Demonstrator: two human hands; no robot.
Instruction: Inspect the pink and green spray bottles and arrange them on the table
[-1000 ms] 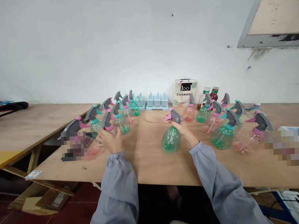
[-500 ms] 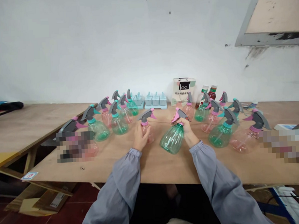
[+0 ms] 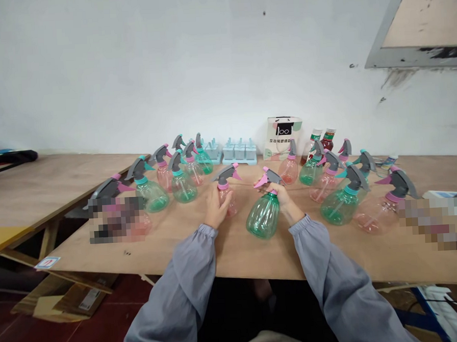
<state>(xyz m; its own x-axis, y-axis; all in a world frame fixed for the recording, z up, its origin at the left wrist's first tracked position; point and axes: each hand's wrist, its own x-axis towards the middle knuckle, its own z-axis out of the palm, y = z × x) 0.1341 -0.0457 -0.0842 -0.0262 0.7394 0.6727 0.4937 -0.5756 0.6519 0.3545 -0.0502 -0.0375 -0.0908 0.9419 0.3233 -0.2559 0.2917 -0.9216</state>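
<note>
My left hand (image 3: 216, 208) is wrapped around the side of a clear pink spray bottle (image 3: 232, 204), which stands on the table under a grey and pink trigger head. To its right, my right hand (image 3: 285, 202) grips a clear green spray bottle (image 3: 262, 218) at the neck, just below its grey and pink head. That bottle leans slightly, its base toward the left; whether it touches the table I cannot tell. Nearest on the left is a green bottle with a turquoise collar (image 3: 151, 196). Another green bottle (image 3: 338, 207) is nearest on the right.
More pink and green spray bottles stand in groups on both sides of the wooden table (image 3: 252, 264). Along the wall are light blue popsicle molds (image 3: 240, 152), a printed paper bag (image 3: 282, 137) and sauce bottles (image 3: 328, 139). A second table (image 3: 60, 182) adjoins at left.
The green bottle in my right hand has turned a little more upright, and its trigger head has shifted slightly left. My left hand keeps its hold. The view has shifted slightly.
</note>
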